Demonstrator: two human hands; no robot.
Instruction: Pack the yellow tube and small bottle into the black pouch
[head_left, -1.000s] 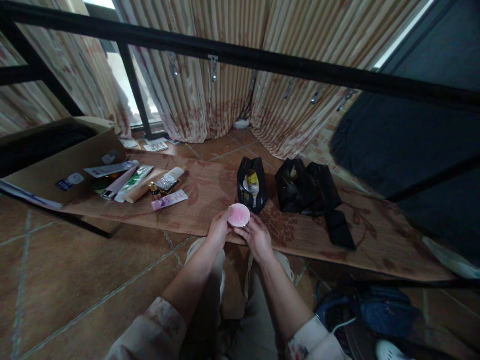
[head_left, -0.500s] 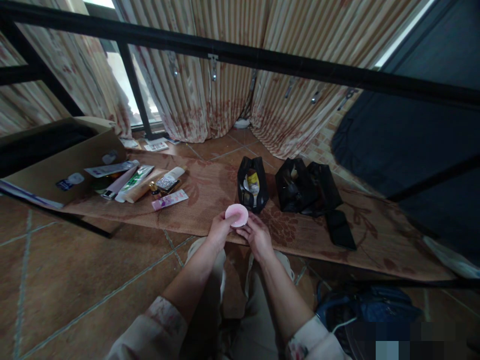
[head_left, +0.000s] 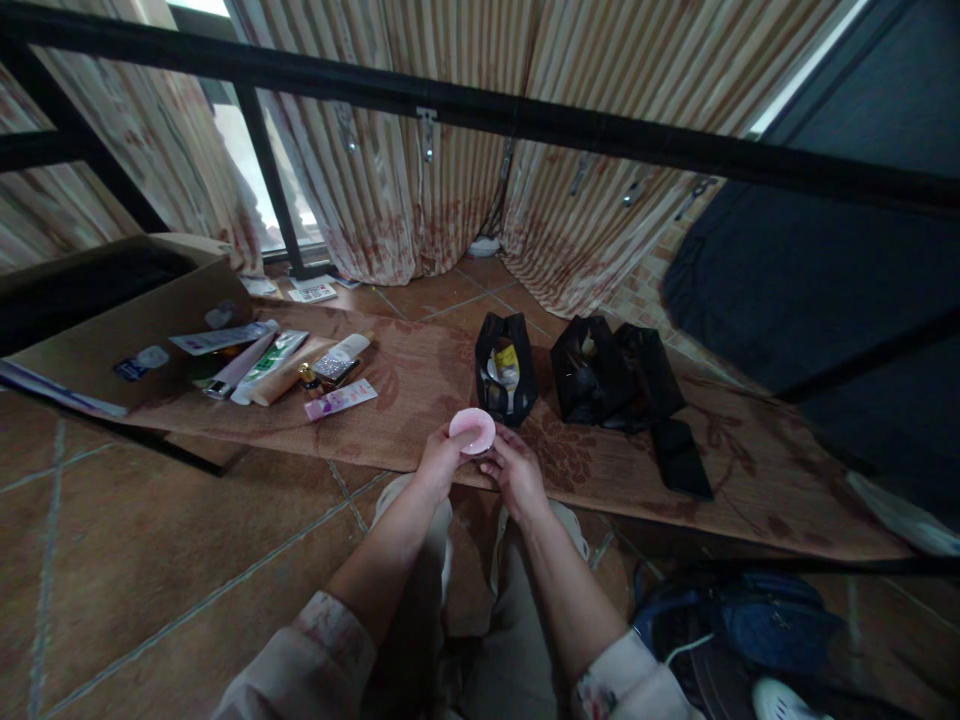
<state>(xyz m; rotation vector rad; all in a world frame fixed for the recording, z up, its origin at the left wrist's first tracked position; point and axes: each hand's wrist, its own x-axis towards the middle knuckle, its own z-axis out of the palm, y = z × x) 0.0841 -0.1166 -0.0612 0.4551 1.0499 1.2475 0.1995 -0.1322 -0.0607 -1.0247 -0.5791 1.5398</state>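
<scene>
Between my hands, over the near edge of the cloth-covered table, is a pink round disc with a paler rim; its exact kind is unclear. My left hand pinches it from the left, thumb lying across its face. On the other side my right hand grips the lower right rim with bent fingers, some hidden beneath it. Just beyond the disc stands an unzipped black pouch with a yellow item and other small things inside.
To the right are more black pouches and a flat black phone-like object. Cosmetic tubes, small bottles and a pink-white tube lie left, beside a cardboard box. A dark metal bar crosses above; a blue bag sits below right.
The pink disc has shifted very slightly, still held in both hands. A white rounded item now shows by the bag at lower right, where the earlier picture was pixelated.
</scene>
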